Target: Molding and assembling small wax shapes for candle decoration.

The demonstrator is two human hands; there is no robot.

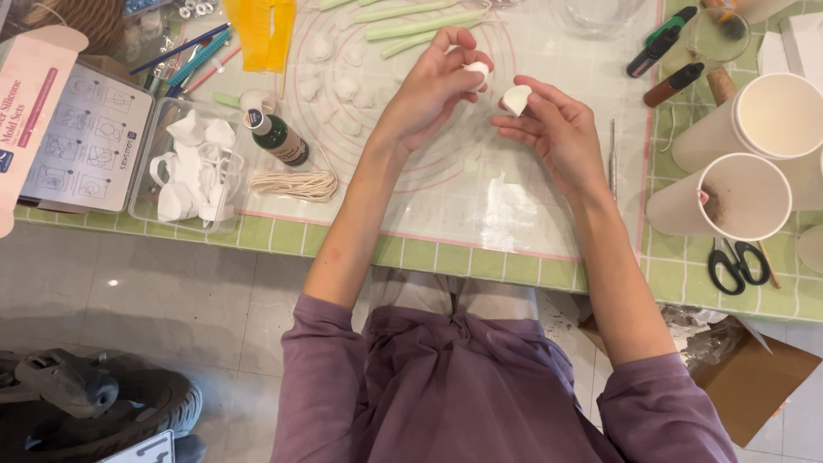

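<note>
Nearest the camera: purple sleeves pushed up, both forearms reaching over the table edge onto the clear mat (480, 206) with pink ring markings.

Left hand (433, 90), at about 11 o'clock from mat centre, fingers pressed together around a small white clay ball (477, 71); only the ball's right side shows past the fingertips.

Right hand (553, 129), at about 1 o'clock, palm up, thumb and forefinger pinching a thin white clay petal (516, 99). Petal and ball sit near each other, not touching.

Further out, 10 to 11 o'clock: scattered white clay pieces (343, 86) on the mat. Beyond, at 12: pale green clay stems (411, 21). Off to 9 o'clock: dark green glue bottle (276, 135), coil of cream cord (293, 183), clear tray of white cutters (193, 167). At 3 o'clock: paper cups (754, 163), black scissors (735, 264).

Risks, as judgement: the petal looks thin and soft, so a hard pinch would likely dent or tear its edge. Squeezing the ball could flatten it. A loose grip over the mat would drop either piece among the lookalike white pieces.
</note>
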